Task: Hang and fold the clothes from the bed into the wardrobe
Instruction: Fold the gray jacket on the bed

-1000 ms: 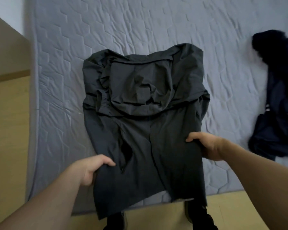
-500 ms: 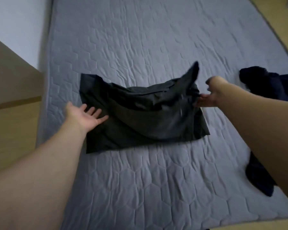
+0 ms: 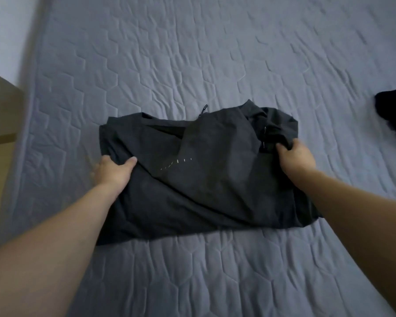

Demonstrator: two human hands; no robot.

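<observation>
Dark charcoal folded fabric garment (image 3: 199, 175) flat on the pale grey quilted mattress (image 3: 192, 65), roughly centred, small zip pull poking out at its far edge. Left hand (image 3: 112, 171) at the garment's left edge, forearm stretched forward from the lower left, thumb laid over the cloth, fingers tucked out of sight beneath the fold, gripping it. Right hand (image 3: 295, 156) at the far right corner, arm reaching in from the lower right, fingers curled into bunched cloth, clutching it. Second dark garment (image 3: 393, 113) at the right edge of view, well apart. Tan wooden panel (image 3: 0, 115) beside the mattress on the left.
</observation>
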